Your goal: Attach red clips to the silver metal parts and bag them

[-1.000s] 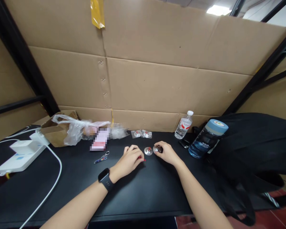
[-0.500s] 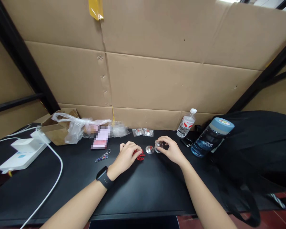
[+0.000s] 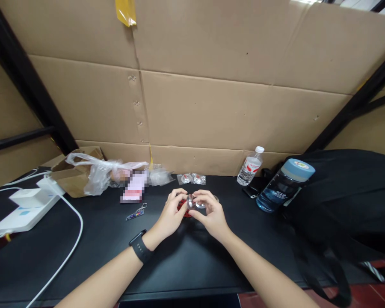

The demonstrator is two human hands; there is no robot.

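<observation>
Between my hands, a clear round suction cup (image 3: 190,201) is tipped up on its edge. My right hand (image 3: 211,214) pinches it between thumb and fingers. My left hand (image 3: 173,210), with a black watch on its wrist, is closed right beside the cup; whatever lies inside its fingers is hidden. Under and behind the left fingertips shows a small pile of red pieces (image 3: 187,213), partly covered. A second clear suction cup (image 3: 199,205) lies on the black table behind the right fingers, and the edge of another (image 3: 216,198) peeks out beyond them.
Two packaged suction cups (image 3: 191,179) lie near the cardboard wall. Left are a keychain (image 3: 136,212), plastic bags (image 3: 107,169), an open carton (image 3: 73,175) and a white power strip (image 3: 28,209). A water bottle (image 3: 250,167), blue tumbler (image 3: 284,184) and black bag (image 3: 343,192) stand right.
My right hand has moved left with a suction cup lifted from the table, bringing it up against my left hand. The left hand has turned slightly toward it.
</observation>
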